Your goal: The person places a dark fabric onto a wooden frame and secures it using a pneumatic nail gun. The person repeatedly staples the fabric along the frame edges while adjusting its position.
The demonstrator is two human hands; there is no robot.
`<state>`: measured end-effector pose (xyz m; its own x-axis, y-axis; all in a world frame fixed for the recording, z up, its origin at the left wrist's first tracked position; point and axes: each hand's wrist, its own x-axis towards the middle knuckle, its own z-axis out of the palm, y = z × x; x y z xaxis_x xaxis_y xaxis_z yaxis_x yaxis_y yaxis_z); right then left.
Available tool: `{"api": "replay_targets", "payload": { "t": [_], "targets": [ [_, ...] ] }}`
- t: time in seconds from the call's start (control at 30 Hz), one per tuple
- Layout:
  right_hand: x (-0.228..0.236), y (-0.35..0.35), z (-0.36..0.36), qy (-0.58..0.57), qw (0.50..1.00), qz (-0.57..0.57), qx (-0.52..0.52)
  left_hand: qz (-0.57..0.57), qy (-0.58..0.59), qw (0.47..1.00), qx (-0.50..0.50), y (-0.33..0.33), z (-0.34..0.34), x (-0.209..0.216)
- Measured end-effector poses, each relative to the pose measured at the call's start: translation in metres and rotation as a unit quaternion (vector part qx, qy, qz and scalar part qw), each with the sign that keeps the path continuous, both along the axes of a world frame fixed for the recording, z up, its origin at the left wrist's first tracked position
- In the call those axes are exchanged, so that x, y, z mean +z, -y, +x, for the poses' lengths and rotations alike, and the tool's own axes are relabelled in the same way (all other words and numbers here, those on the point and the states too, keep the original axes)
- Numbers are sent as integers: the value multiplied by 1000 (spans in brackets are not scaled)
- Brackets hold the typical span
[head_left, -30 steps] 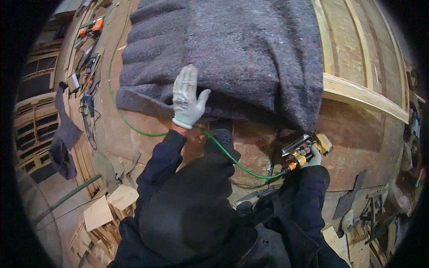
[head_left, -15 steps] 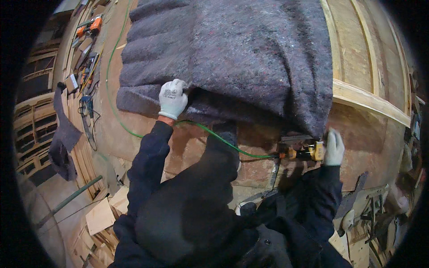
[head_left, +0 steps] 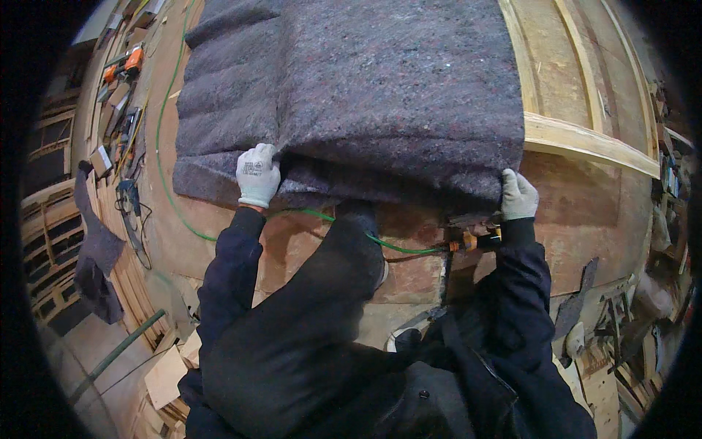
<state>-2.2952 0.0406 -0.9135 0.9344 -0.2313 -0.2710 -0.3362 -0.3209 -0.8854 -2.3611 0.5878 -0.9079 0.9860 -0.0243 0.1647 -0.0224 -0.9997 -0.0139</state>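
A large sheet of speckled grey-purple felt lies over a wooden frame on the brown panel floor. Its near edge is lifted and sags between my hands. My left hand, in a white glove, is closed on a fold of the felt left of the middle. At the near right corner my gloved right hand pinches the felt's edge. Just below that corner lies a yellow and black air tool, partly hidden by my right forearm. A green hose runs to it from the left, passing under my leg.
Orange tools and a blue power tool lie along the left among wood strips. A felt scrap hangs over stacked boards. Wood offcuts are piled lower left. More scraps and tools clutter the right edge. My leg stands at the felt's near edge.
My right hand has moved up from beside the air tool and now grips the felt's corner, which is raised and straighter. My left hand keeps its hold. The whole view has shifted slightly.
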Motion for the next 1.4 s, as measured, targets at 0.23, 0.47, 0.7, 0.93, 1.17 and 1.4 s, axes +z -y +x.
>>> {"api": "replay_targets", "payload": {
  "t": [0.23,0.47,0.7,0.93,1.17,1.4],
  "targets": [
    [-3,3,-1,44,998,-15,30,-22,29,999,15,2,-1,-14],
    [-4,8,-5,58,994,-81,45,-36,-77,994,63,5,1,-12],
    [9,-3,-3,36,992,-105,54,-32,-71,996,32,-2,5,-12],
    [7,-9,-1,56,993,-90,51,-58,-157,986,-19,-13,45,104],
    [11,-9,-1,43,996,-57,49,-87,129,961,-227,210,145,107],
    [-7,3,-12,49,980,-175,78,-69,50,959,-269,286,141,81]
  ]
}}
